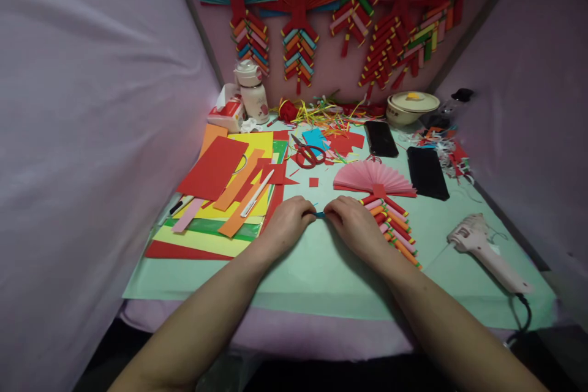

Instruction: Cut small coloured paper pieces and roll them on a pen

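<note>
Between my two hands, just above the table, is a small blue strip of paper [320, 214]. My left hand [294, 217] is closed, with thumb and fingers pinching its left end. The right end is pinched in my right hand [351, 220], whose fingers are also closed. Most of the strip is hidden by the fingers. Right beside my right hand lies a pink paper fan [374, 176] with rows of rolled paper tubes [397, 229] hanging below it, partly covered by that hand. Red-handled scissors [310, 155] rest beyond my hands, near a small red paper square [313, 182].
Coloured paper sheets [214, 165] are stacked at left, a white pen [257, 193] on top. A glue gun [489, 254] lies at right, its cord over the edge. Two black phones [380, 138], a lidded bowl [408, 109], a bottle [253, 95] and paper scraps [328, 116] sit farther back.
</note>
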Available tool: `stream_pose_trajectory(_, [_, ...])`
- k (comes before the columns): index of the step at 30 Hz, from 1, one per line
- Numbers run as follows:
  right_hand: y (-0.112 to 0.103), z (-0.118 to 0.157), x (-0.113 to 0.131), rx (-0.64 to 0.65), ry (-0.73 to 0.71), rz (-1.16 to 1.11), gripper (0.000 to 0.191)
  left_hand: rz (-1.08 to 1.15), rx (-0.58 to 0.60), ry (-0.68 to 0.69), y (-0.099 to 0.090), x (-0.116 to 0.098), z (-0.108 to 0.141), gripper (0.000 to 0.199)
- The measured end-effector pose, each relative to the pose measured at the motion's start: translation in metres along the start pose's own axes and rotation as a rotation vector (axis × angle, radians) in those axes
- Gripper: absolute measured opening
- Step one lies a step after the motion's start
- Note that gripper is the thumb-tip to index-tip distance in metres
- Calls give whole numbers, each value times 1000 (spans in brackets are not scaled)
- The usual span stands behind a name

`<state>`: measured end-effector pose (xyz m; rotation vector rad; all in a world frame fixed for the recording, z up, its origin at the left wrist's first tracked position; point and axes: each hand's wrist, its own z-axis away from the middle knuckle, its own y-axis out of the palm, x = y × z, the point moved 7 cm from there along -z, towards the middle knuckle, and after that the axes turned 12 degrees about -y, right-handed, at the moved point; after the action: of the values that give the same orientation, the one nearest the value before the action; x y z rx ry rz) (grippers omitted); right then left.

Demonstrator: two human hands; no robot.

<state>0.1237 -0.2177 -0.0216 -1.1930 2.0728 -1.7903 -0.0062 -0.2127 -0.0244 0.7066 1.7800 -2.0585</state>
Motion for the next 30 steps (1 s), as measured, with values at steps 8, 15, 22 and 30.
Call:
stream_pose_trajectory(8, [3, 0, -2, -93, 48, -60, 10, -9, 13, 8, 3, -1, -1, 15])
stream_pose_trajectory(15, [-1, 13, 4, -74, 21, 95, 18, -34, -11, 15, 4, -3, 1, 18])
stream_pose_trajectory(22, [7, 15, 9, -39, -6, 71, 22, -28, -1, 7, 4, -3, 3, 18])
stream_pose_trajectory(30, [3, 11, 7, -65, 39, 18, 19, -51, -3, 12, 6, -5, 4, 18])
